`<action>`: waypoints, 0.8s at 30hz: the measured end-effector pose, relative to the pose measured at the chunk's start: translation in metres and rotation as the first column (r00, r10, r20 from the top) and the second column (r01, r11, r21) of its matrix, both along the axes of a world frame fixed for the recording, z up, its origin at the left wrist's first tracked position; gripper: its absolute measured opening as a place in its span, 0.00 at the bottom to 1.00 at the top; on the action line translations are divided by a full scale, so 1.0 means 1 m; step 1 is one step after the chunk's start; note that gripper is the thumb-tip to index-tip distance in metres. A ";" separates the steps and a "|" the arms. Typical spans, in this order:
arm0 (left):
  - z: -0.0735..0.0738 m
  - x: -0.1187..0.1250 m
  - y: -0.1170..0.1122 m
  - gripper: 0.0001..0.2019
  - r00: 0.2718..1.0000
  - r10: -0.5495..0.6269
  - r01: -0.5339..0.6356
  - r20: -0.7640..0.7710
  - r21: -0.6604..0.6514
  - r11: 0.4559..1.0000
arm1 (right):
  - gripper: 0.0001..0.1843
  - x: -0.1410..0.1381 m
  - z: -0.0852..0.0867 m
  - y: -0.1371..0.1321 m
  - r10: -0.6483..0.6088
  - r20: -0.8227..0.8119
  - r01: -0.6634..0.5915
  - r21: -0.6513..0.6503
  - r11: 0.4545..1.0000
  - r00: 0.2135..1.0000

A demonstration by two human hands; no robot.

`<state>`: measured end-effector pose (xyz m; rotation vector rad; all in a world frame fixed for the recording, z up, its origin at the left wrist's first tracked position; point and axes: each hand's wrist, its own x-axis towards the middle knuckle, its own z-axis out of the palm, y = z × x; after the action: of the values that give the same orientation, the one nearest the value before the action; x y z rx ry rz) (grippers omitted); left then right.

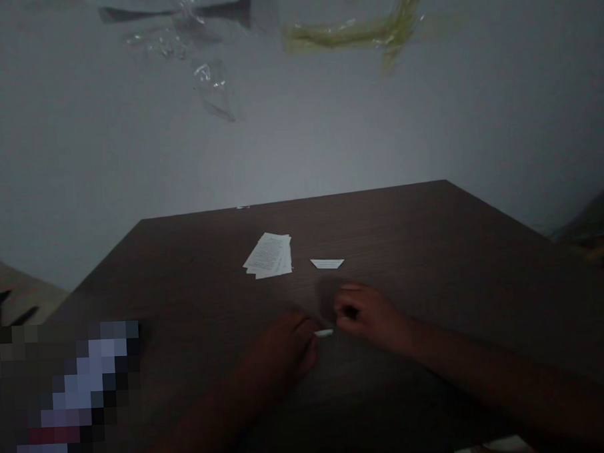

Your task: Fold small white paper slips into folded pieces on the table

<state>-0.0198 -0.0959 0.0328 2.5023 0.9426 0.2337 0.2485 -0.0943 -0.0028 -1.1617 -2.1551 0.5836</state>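
Note:
Low over the table's near half, my left hand (297, 340) pinches a small piece of folded white paper (324, 332), whose narrow end sticks out past the fingertips. My right hand (362, 311) is just right of that paper, fingers curled round toward the thumb and nothing visible in them. Beyond the hands lies a flat white paper folded to a boat-like shape (327, 263). A loose stack of printed paper sheets (270, 254) rests to its left, its sheets fanned unevenly.
The dark wooden table (382, 229) meets a pale wall (328, 132) at its far edge. Clear and yellow tape (344, 36) clings to the wall. A blurred-out patch (64, 404) covers the lower left. A small white scrap (243, 207) is at the back edge.

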 end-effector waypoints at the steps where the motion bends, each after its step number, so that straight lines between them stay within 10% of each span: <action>1: 0.000 -0.001 0.001 0.10 1.000 0.012 -0.012 0.006 -0.024 1.000 | 0.14 0.001 0.001 -0.001 -0.005 -0.013 0.006 0.007 1.000 1.000; 14: -0.016 0.000 0.012 0.09 0.979 0.202 -0.203 0.014 0.064 0.977 | 0.11 0.000 -0.002 -0.005 0.136 -0.023 -0.132 0.139 0.981 0.990; 24: -0.009 -0.002 0.000 0.14 0.992 0.042 -0.024 -0.118 0.154 0.988 | 0.12 0.001 0.017 -0.009 0.308 0.301 -0.336 0.045 0.941 0.902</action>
<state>-0.0222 -0.0958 0.0236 2.6671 1.0513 0.1720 0.2495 -0.1028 0.0144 -0.8849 -2.6272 0.4624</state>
